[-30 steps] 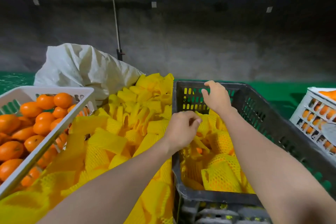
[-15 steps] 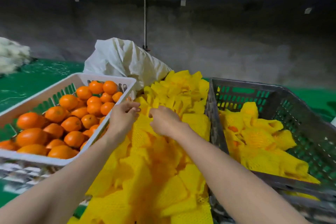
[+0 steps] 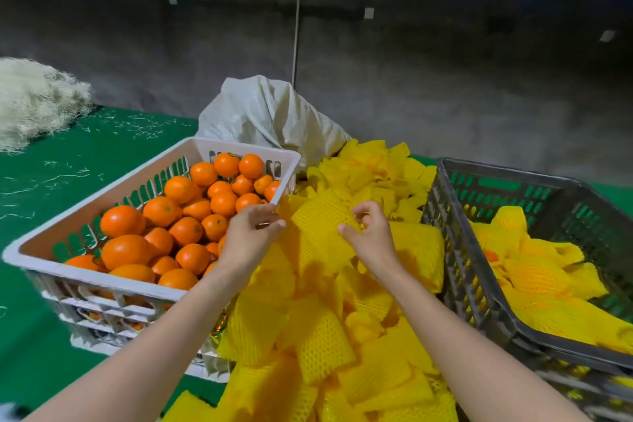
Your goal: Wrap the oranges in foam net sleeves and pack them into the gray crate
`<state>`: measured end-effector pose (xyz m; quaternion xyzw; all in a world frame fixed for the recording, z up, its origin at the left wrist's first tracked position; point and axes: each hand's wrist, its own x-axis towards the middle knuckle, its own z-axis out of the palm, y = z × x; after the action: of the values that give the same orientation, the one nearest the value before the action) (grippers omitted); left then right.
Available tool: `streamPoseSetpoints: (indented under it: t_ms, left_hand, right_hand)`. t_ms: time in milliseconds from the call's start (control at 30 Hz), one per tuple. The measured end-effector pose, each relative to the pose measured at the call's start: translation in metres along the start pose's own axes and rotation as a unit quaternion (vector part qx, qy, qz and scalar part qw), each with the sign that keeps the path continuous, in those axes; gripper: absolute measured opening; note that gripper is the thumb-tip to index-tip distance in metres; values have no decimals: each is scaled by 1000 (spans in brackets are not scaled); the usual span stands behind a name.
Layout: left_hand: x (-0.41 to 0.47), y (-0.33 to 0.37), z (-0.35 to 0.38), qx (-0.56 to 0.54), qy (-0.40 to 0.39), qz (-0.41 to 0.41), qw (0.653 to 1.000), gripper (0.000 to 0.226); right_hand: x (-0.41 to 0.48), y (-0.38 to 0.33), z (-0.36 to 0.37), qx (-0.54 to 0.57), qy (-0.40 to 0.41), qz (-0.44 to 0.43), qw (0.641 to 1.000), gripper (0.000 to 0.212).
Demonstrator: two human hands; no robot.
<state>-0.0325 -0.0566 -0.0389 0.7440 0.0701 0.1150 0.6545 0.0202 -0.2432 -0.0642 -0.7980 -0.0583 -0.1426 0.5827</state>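
Over the sleeve pile (image 3: 318, 336), back from the gray crate (image 3: 442, 216): left hand (image 3: 251, 233) and right hand (image 3: 368, 233) pinching one foam net sleeve (image 3: 318, 219) by opposite edges. Probably next wrap starting.

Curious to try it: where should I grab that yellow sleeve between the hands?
Pinch the foam net sleeve by its left and right edges, from above, where the left hand and right hand meet it. It lies flat atop the pile with both edges exposed.
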Motion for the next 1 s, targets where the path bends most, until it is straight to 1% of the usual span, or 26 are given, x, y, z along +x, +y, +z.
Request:
streamPoseSetpoints:
  t_ms: [33, 67, 100, 133, 167, 200, 233, 267, 333, 400, 433, 467, 500, 533, 600, 633, 667, 733, 800, 867, 933, 1000]
  left_hand:
    - [0, 4, 2, -18, -29, -28, 999, 41]
    - [-1, 8, 2, -45, -63, -64, 995, 47]
    - [-2, 11, 3, -71, -98, -98, 988, 48]
    - [-3, 13, 3, -84, -129, -118, 981, 44]
    - [-4, 13, 3, -83, -150, -115, 978, 36]
    - [-5, 13, 4, -70, -157, -93, 981, 28]
    - [-5, 11, 4, -47, -153, -63, 985, 20]
    - [-5, 10, 3, -22, -146, -32, 989, 14]
    - [-4, 10, -1, 16, -142, 11, 990, 12]
    - [-1, 13, -9, 37, -136, 24, 990, 16]
    - [1, 14, -14, 44, -130, 29, 990, 16]
    - [4, 15, -20, 45, -125, 33, 991, 13]
    - [6, 17, -27, 39, -115, 37, 992, 12]
    - [9, 18, -35, 37, -103, 42, 993, 12]
    - [18, 20, -53, 57, -85, 61, 993, 13]
    - [24, 20, -63, 69, -81, 76, 991, 12]
    - [30, 19, -72, 83, -79, 86, 990, 11]
    - [44, 17, -90, 102, -69, 88, 988, 21]
    - [57, 13, -105, 109, -57, 69, 990, 34]
    - [74, 10, -117, 68, -49, 19, 996, 40]
    - [93, 5, -127, 39, -33, -34, 998, 38]
    - [109, -3, -129, 67, -26, -52, 996, 28]
  right_hand:
    - [-6, -6, -2, 78, -24, 26, 996, 34]
    - [-11, -11, -4, 128, -49, 44, 990, 41]
    - [-17, -14, -5, 153, -69, 55, 984, 46]
    - [-21, -16, -6, 160, -88, 62, 981, 50]
    - [-25, -19, -7, 148, -105, 62, 981, 54]
    - [-29, -22, -8, 115, -120, 47, 985, 57]
    - [-32, -27, -8, 60, -131, 10, 990, 60]
    - [-33, -31, -7, -3, -134, -44, 990, 62]
    - [-34, -42, 1, -116, -115, -167, 972, 57]
    - [-33, -52, 16, -183, -59, -258, 947, 35]
    - [-32, -56, 24, -200, -25, -291, 935, 22]
    - [-31, -59, 33, -206, 3, -307, 929, 13]
    - [-30, -62, 42, -203, 14, -306, 930, 13]
    - [-28, -66, 52, -188, 9, -285, 940, 14]
    - [-24, -73, 72, -132, -32, -221, 966, 16]
    - [-22, -76, 83, -112, -50, -202, 972, 18]
    - [-19, -79, 94, -107, -52, -203, 972, 15]
    - [-13, -84, 114, -107, -41, -218, 969, 11]
    - [-8, -86, 135, -91, -25, -206, 974, 19]
    - [-6, -83, 155, -47, -11, -145, 988, 28]
    - [-8, -74, 171, -4, -13, -82, 997, 33]
    - [-11, -64, 179, 22, -21, -42, 999, 32]
